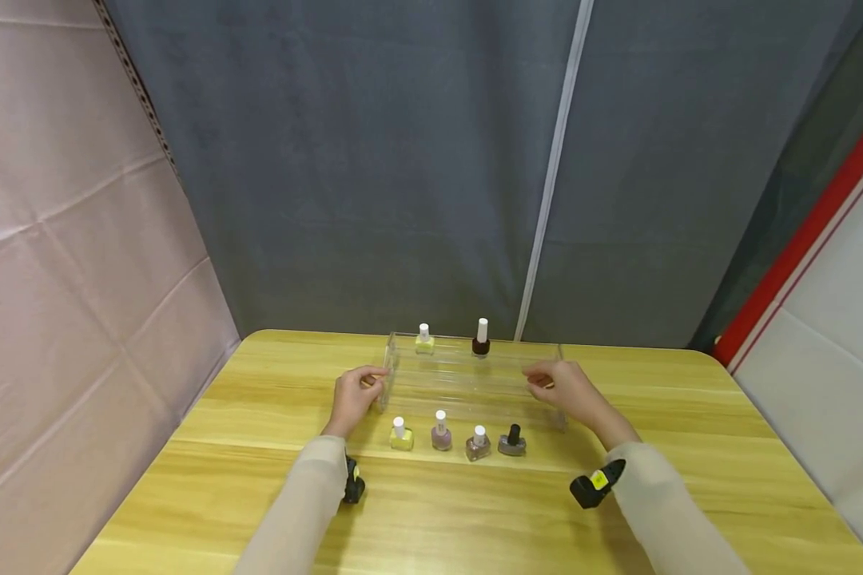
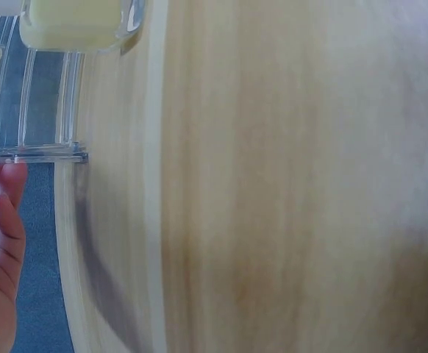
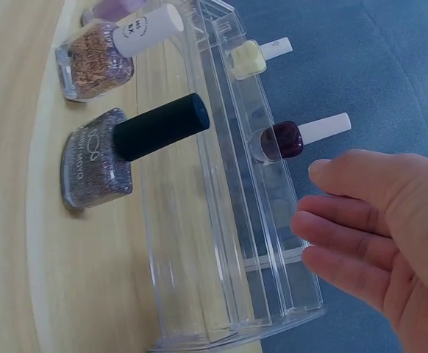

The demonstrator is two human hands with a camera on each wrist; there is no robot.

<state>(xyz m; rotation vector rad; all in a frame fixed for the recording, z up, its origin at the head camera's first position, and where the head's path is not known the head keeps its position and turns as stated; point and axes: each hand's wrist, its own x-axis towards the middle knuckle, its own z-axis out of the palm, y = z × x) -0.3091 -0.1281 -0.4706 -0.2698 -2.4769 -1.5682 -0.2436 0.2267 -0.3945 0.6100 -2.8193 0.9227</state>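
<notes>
A clear plastic stepped display rack (image 1: 467, 382) stands on the table. My left hand (image 1: 354, 397) is at its left end, thumb and fingertips gripping the end panel, partly cut off in the left wrist view. Over the right part of the rack my right hand (image 1: 562, 389) hovers with relaxed fingers, holding nothing. On the rack's back tier stand a yellow nail polish bottle (image 1: 424, 343) and a dark red one (image 1: 480, 345), both white-capped. In front are a yellow bottle (image 1: 401, 437), a mauve bottle (image 1: 441, 436), a glittery brownish bottle (image 1: 478, 447) and a black-capped grey glitter bottle (image 3: 96, 163).
The wooden table (image 1: 475, 519) has rounded far corners. A grey-blue curtain (image 1: 374, 176) hangs right behind it, with a pale cloth wall (image 1: 79, 279) on the left and a white, red-edged panel (image 1: 834, 295) on the right. Each wrist carries a small black camera (image 1: 593, 485).
</notes>
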